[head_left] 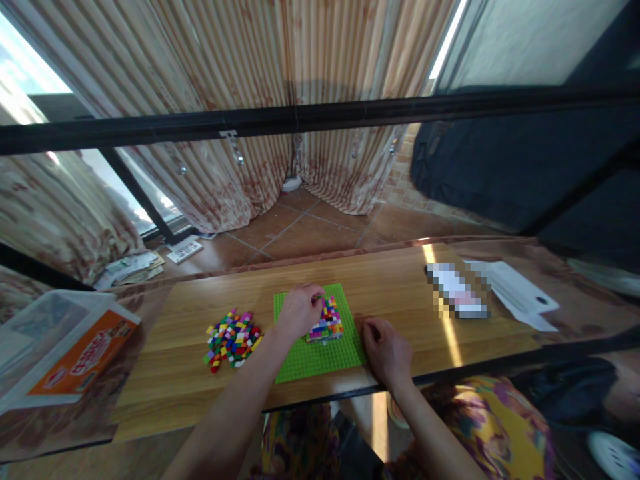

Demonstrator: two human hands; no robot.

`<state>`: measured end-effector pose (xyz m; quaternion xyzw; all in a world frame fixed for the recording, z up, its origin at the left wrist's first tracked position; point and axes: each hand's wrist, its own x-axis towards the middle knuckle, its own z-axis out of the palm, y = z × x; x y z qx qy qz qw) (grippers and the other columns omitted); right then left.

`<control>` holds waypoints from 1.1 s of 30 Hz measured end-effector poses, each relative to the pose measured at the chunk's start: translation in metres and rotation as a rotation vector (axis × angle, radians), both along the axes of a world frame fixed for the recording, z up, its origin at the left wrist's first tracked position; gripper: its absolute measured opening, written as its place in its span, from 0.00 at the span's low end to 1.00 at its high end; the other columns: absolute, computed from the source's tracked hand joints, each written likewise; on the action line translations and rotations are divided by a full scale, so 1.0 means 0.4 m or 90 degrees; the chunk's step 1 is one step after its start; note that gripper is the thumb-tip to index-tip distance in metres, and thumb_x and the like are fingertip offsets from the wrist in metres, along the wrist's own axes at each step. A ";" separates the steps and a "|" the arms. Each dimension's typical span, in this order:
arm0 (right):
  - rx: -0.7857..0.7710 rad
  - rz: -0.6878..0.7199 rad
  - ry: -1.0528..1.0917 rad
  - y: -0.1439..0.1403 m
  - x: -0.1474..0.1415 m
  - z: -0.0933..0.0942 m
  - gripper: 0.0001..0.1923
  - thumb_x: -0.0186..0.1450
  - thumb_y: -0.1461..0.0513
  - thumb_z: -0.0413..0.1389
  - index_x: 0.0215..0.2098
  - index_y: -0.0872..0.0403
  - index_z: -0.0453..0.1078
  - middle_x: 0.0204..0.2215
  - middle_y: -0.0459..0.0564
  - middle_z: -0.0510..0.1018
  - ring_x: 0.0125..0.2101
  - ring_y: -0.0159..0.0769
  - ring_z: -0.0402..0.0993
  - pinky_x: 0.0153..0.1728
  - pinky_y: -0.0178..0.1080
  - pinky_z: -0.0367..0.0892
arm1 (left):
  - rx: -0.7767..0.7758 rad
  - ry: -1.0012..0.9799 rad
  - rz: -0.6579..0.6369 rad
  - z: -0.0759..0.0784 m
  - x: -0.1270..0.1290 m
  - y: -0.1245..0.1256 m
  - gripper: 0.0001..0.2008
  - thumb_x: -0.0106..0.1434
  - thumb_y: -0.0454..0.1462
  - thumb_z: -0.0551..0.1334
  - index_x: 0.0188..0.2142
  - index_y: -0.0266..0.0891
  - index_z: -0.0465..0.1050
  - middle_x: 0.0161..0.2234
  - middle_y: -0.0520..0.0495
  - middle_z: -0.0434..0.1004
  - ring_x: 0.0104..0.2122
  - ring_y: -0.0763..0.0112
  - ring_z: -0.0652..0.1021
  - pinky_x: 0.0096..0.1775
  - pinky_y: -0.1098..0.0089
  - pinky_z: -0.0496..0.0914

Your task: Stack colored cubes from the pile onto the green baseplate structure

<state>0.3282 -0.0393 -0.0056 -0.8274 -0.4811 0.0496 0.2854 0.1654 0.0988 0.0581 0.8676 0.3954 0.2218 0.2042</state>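
A green studded baseplate (295,367) lies on the wooden table, carrying a block of multicoloured toy bricks (329,323) near its middle. My left hand (300,310) reaches over the far left part of that block with thumb and fingers pinched together. What is between those fingertips is too small to make out, and the hand covers some of the bricks. Beside the plate's right edge, my right hand (387,350) rests on the table, curled into a loose fist with nothing seen in it. A heap of loose toy bricks (233,339) lies left of the plate.
At the far left stands a clear plastic box (60,353) with an orange label. A blurred-out flat object (457,290) lies on the right of the table (165,373), beside a white sheet-like piece (520,293). A dark rail (330,117) crosses beyond the table, before curtains.
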 end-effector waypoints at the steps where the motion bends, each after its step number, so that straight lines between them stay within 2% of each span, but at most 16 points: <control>1: -0.002 -0.002 0.002 0.000 0.000 0.000 0.11 0.67 0.59 0.51 0.40 0.50 0.75 0.38 0.47 0.80 0.35 0.34 0.74 0.29 0.34 0.56 | -0.011 -0.009 0.004 -0.002 -0.002 0.000 0.09 0.57 0.29 0.60 0.35 0.39 0.77 0.34 0.48 0.80 0.35 0.67 0.77 0.42 0.67 0.70; 16: 0.006 -0.005 0.004 0.001 0.000 -0.004 0.11 0.67 0.59 0.51 0.40 0.50 0.76 0.38 0.47 0.80 0.35 0.35 0.74 0.30 0.34 0.56 | -0.144 -0.128 0.054 -0.028 -0.018 -0.014 0.11 0.59 0.33 0.60 0.41 0.37 0.77 0.37 0.46 0.81 0.36 0.67 0.78 0.41 0.69 0.71; 20: 0.004 -0.004 0.009 0.001 0.000 0.000 0.12 0.67 0.59 0.50 0.40 0.50 0.75 0.39 0.47 0.80 0.35 0.34 0.74 0.30 0.34 0.56 | -0.163 -0.158 0.060 -0.045 -0.012 -0.016 0.10 0.63 0.38 0.58 0.36 0.37 0.77 0.32 0.48 0.80 0.31 0.70 0.77 0.36 0.71 0.68; 25: 0.003 -0.005 0.005 0.001 0.001 -0.001 0.12 0.67 0.59 0.50 0.40 0.51 0.76 0.38 0.48 0.80 0.34 0.34 0.74 0.29 0.35 0.56 | -0.180 -0.181 0.115 -0.066 0.002 -0.018 0.17 0.66 0.41 0.52 0.29 0.36 0.75 0.24 0.51 0.75 0.26 0.73 0.72 0.30 0.73 0.63; 33: 0.018 0.000 0.004 0.001 0.003 -0.006 0.12 0.66 0.59 0.50 0.40 0.50 0.76 0.38 0.48 0.80 0.34 0.34 0.74 0.29 0.34 0.56 | -0.197 -0.210 0.135 -0.072 0.009 -0.021 0.17 0.65 0.43 0.53 0.28 0.36 0.75 0.23 0.52 0.73 0.24 0.74 0.70 0.29 0.73 0.60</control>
